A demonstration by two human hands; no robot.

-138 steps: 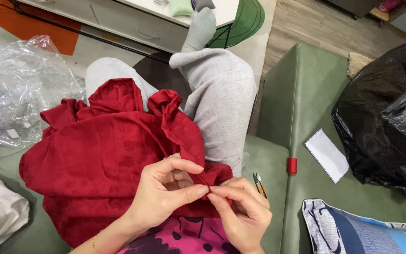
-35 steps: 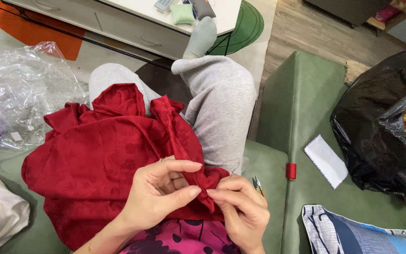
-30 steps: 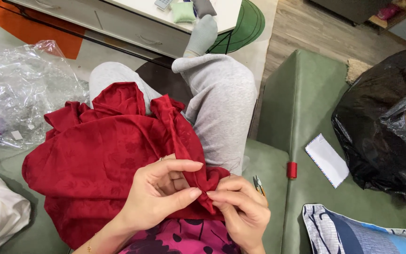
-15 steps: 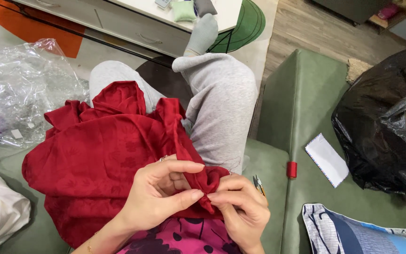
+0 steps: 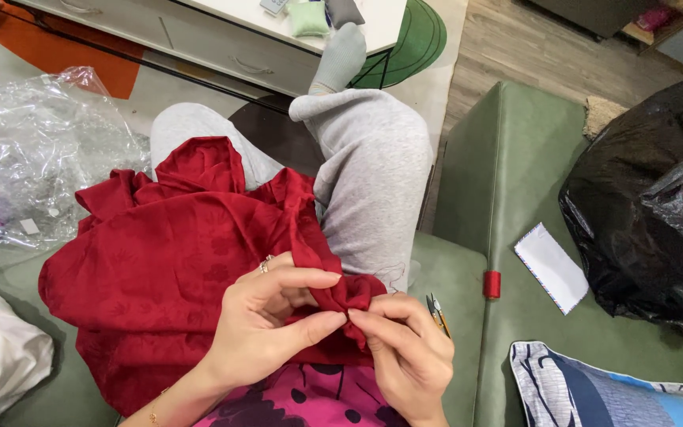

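Left hand (image 5: 274,324) and right hand (image 5: 409,356) each grip-pinch the red cloth's (image 5: 175,269) bunched edge between them.

Red cloth bunched over the lap on the green sofa

The red cloth (image 5: 175,277) was a thin, deep-red fabric with a faint tone-on-tone flower pattern, and it lay crumpled in loose folds toward the left end of the green sofa (image 5: 515,182), draped over the lap and against the grey-trousered legs. Its upper edge rose in a rumpled peak, away from the sofa's front. The corner nearest the sofa's middle was gathered into a small tight bunch, pinched between the fingertips of the left hand (image 5: 274,316) and the right hand (image 5: 405,348).
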